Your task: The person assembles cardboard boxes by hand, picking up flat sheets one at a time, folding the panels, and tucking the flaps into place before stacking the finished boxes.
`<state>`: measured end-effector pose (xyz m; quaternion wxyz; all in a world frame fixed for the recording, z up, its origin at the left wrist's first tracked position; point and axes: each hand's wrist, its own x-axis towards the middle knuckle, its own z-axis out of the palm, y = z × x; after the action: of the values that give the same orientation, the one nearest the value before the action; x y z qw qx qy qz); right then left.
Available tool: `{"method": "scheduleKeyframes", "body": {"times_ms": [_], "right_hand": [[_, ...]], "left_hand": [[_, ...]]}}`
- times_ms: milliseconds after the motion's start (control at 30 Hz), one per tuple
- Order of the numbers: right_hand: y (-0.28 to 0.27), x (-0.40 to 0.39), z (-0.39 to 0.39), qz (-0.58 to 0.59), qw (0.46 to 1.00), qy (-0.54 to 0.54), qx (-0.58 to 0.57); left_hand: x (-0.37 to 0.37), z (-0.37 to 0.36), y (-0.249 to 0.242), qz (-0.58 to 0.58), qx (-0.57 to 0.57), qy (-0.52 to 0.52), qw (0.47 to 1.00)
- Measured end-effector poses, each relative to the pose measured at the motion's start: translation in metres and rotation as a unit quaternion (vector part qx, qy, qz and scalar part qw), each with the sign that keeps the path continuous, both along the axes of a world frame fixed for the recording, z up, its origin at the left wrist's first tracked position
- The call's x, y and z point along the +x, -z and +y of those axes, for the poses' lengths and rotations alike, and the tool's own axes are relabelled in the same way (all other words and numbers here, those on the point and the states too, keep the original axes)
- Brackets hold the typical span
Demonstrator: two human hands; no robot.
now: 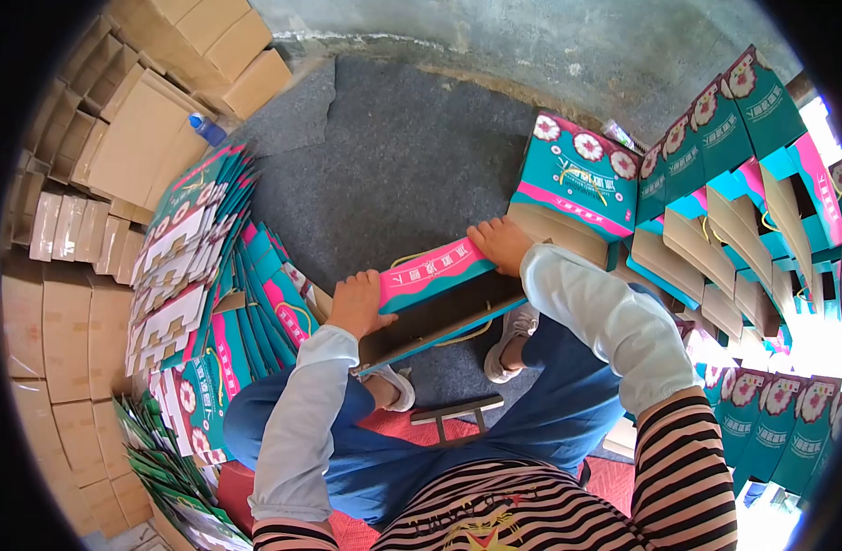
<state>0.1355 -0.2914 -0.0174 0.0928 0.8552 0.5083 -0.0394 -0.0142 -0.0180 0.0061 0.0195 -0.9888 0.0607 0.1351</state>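
A teal and pink cardboard gift box (435, 268) is between my knees, its top open and its dark inside showing. Yellow rope handles (462, 337) hang along its long sides. My left hand (359, 305) grips the box's left end, fingers over the far corner and thumb toward the opening. At the right end, my right hand (502, 245) is closed over the far corner. The lower part of the box is hidden from this angle.
Flattened teal boxes (196, 266) are stacked at my left. Opened gift boxes (715, 248) stand in rows at my right, one box (577, 174) beyond my right hand. Brown cartons (63, 340) line the left wall. A blue bottle (207, 129) rests near them.
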Motion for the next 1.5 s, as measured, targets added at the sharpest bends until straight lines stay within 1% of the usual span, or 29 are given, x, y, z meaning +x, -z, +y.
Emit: {"method": "scheduleKeyframes", "body": {"times_ms": [167,267,400,600,733,833,933,1167,1267,1333,1367,1500], "right_hand": [[-0.008,0.003,-0.001,0.021,1.0,-0.016,-0.004],[-0.009,0.001,-0.001,0.013,1.0,-0.021,0.01],[-0.005,0.001,-0.002,0.002,1.0,-0.016,0.022],[-0.003,-0.003,0.0,-0.005,1.0,-0.002,0.006],[-0.007,-0.006,0.002,0.013,1.0,-0.006,0.007],[-0.02,-0.008,0.004,0.054,0.998,-0.002,-0.015],[-0.014,-0.015,0.016,0.106,0.989,-0.048,0.088],[-0.009,-0.022,0.028,0.098,0.99,-0.062,0.075],[-0.004,-0.022,0.03,0.097,0.991,-0.054,0.078],[-0.003,-0.021,0.031,0.104,0.989,-0.056,0.094],[-0.009,-0.022,0.032,0.104,0.99,-0.049,0.076],[-0.009,-0.017,0.031,0.121,0.988,-0.057,0.08]], "left_hand": [[-0.003,-0.005,-0.002,-0.001,0.008,-0.014,1.0],[-0.009,-0.005,0.001,-0.022,0.002,-0.019,1.0],[-0.01,-0.009,0.005,-0.02,0.017,-0.026,0.999],[-0.013,-0.011,0.003,-0.024,0.026,-0.026,0.999],[-0.017,-0.012,0.004,-0.032,0.027,-0.021,0.999],[-0.018,-0.013,0.004,-0.026,0.032,-0.03,0.999],[-0.02,-0.016,0.003,-0.023,0.033,-0.037,0.999],[-0.02,-0.021,0.0,-0.015,0.039,-0.051,0.998],[-0.017,-0.023,-0.007,-0.004,-0.001,-0.066,0.998],[-0.016,-0.024,-0.005,-0.028,-0.016,-0.069,0.997],[-0.017,-0.026,-0.002,-0.03,0.008,-0.077,0.997],[-0.01,-0.031,0.003,-0.044,0.08,-0.063,0.994]]}}
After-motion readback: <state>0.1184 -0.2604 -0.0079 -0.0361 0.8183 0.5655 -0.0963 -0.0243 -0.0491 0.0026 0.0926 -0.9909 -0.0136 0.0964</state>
